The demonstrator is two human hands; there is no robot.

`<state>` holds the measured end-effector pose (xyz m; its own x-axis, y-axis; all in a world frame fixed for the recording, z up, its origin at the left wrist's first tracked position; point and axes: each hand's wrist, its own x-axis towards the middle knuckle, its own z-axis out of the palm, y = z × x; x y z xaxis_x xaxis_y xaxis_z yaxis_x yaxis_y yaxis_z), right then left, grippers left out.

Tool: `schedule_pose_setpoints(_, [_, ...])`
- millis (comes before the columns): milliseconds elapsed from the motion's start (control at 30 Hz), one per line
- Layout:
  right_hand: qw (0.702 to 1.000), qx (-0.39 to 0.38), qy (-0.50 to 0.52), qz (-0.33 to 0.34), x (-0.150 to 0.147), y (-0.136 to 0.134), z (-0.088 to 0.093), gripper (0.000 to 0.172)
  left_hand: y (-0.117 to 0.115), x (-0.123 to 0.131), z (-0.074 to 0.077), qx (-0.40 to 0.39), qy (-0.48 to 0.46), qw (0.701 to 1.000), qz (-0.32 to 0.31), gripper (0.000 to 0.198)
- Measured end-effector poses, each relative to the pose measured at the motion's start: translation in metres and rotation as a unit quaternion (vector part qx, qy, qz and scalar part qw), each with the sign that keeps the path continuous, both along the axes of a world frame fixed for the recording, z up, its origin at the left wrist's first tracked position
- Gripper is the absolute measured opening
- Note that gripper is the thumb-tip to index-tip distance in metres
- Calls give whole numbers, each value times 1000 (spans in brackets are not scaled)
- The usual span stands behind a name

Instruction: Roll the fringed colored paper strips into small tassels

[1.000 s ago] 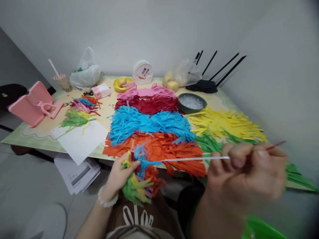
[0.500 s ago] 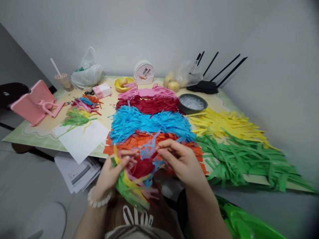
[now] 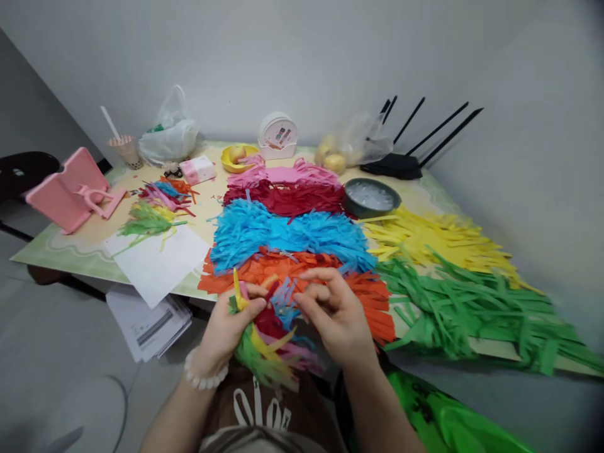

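Note:
A multicoloured bundle of fringed paper strips (image 3: 272,333) hangs between my hands just in front of the table's near edge. My left hand (image 3: 229,327), with a bead bracelet on the wrist, is closed round the bundle's left side. My right hand (image 3: 333,314) pinches the blue and red strips at the bundle's top. Behind my hands lie piles of cut paper fringe on the table: orange (image 3: 363,296), blue (image 3: 283,229), dark red (image 3: 287,198) and pink (image 3: 283,173).
Green fringe (image 3: 472,308) and yellow fringe (image 3: 434,236) cover the table's right side. A grey bowl (image 3: 370,196), white sheet (image 3: 158,261), small strip pile (image 3: 151,211), pink stand (image 3: 70,189), cup, bags and black router sit around. Papers (image 3: 146,324) lie under the table edge.
My right hand, which was far right pulling a thin white strip taut, has come back to the bundle and now pinches it. My left hand has kept hold of the bundle.

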<state>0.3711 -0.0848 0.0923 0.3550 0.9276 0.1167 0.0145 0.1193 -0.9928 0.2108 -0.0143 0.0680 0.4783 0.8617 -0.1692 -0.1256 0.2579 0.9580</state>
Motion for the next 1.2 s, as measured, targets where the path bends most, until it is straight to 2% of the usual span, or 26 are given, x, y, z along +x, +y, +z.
schedule_pose_setpoints(67, [1000, -28, 7, -5, -8, -9, -6, 20, 1, -2, -1, 54, 37, 997, 31, 28])
schedule_pose_setpoints(200, [996, -70, 34, 35, -18, -14, -13, 24, -1, -1, -2, 123, 62, 990, 15, 22])
schedule_pose_setpoints(533, [990, -70, 95, 73, -14, -4, -6, 31, -4, 0, 5, 251, 110, 962, 18, 10])
schedule_pose_setpoints(667, [988, -75, 115, 71, -15, -3, -10, 33, -4, 0, 4, 260, 111, 959, 29, 10])
schedule_pose_setpoints(800, [990, -58, 117, 51, -14, 0, -12, 31, -5, -1, 4, 311, 108, 944, -2, 9])
schedule_pose_setpoints(867, [991, -64, 98, 62, -12, 4, -14, 32, -6, -1, 5, 338, 107, 935, -18, 9])
schedule_pose_setpoints(933, [993, -67, 63, 72, -7, 7, -15, 23, -6, -1, 4, 343, 111, 932, -30, 9])
schedule_pose_setpoints(1000, [998, -34, 39, 37, 0, 6, -13, 18, -5, 0, 1, 325, 118, 937, -49, 9])
schedule_pose_setpoints(1067, [995, 51, 59, -60, 11, 0, -3, 13, -3, -1, -5, 277, 130, 950, -64, 9])
schedule_pose_setpoints(1100, [984, 106, 84, -118, 17, -5, 4, 11, -1, -2, -8, 239, 138, 959, -69, 10])
schedule_pose_setpoints(1167, [941, 212, 132, -228, 28, -18, 22, 10, 2, -6, -14, 155, 149, 974, -71, 14])
schedule_pose_setpoints(1200, [922, 242, 143, -266, 32, -24, 30, 12, 4, -9, -16, 123, 145, 980, -65, 18])
